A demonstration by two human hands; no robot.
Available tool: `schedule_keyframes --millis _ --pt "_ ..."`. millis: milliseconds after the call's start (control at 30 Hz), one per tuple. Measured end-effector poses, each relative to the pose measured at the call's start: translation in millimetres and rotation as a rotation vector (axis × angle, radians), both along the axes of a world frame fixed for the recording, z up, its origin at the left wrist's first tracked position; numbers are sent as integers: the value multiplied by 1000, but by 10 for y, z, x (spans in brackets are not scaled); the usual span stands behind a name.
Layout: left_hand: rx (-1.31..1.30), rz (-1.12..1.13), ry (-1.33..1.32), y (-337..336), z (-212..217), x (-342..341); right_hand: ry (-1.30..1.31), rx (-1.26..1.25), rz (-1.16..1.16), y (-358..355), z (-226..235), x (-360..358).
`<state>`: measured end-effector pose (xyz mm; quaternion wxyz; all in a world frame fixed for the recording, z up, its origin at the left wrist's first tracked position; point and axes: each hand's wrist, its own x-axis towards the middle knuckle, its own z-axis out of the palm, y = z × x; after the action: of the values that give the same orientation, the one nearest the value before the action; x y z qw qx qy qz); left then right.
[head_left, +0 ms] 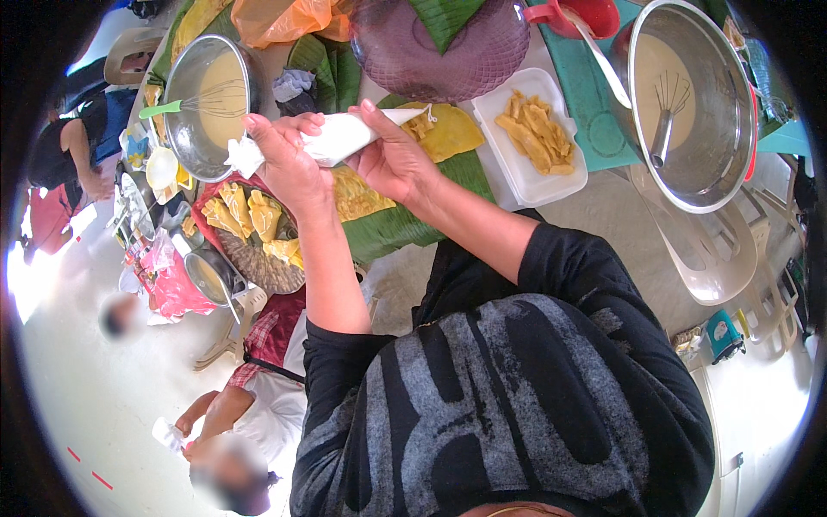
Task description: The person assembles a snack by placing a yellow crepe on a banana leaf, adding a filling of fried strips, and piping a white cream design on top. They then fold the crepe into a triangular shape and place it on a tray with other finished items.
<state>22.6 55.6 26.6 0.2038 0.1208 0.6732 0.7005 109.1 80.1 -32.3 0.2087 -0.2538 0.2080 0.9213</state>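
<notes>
**Piping bag held in both hands above a spread of yellow crepes**

Piping bag, soft white cone of plastic, plump with filling, raised at chest height over the counter. Gripped at its twisted wide end by the left hand, fingers curled and pressed tight around the gathered plastic. Steadied near the narrow tip by the right hand, fingers pinching the taper, index finger stretched straight along it. Black sleeves pushed up on both forearms.

Just beneath the hands: a banana leaf, glossy and dark green, carrying a thin yellow crepe, lacy at the edges and lying flat, not yet folded. Another round yellow crepe farther along the same leaf, also open. Judged from this, filling under way and only partly finished.

To the left: a dark woven tray with several folded yellow parcels, seemingly finished. To the right: a white foam tray, rectangular, holding pale yellow strips, perhaps fruit.

Farther off: a steel bowl of smooth yellow batter with a green-handled whisk on the left, a large steel pot of batter with a whisk on the right, a purple patterned glass lid between them. Plenty of batter left in both. Other people at the left edge and below.
</notes>
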Motion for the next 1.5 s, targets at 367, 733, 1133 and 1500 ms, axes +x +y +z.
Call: schedule_keyframes --millis 367,733,1133,1500 --pt "-12 38 38 -48 -24 -53 12 4 9 0 -1 -59" --pt "-4 114 52 -33 -7 -25 12 -12 45 -10 -34 -108" --pt "-63 71 40 -91 22 -29 29 21 50 -51 12 -60" --pt "-75 12 46 -144 18 -6 53 -16 41 -117 7 18"
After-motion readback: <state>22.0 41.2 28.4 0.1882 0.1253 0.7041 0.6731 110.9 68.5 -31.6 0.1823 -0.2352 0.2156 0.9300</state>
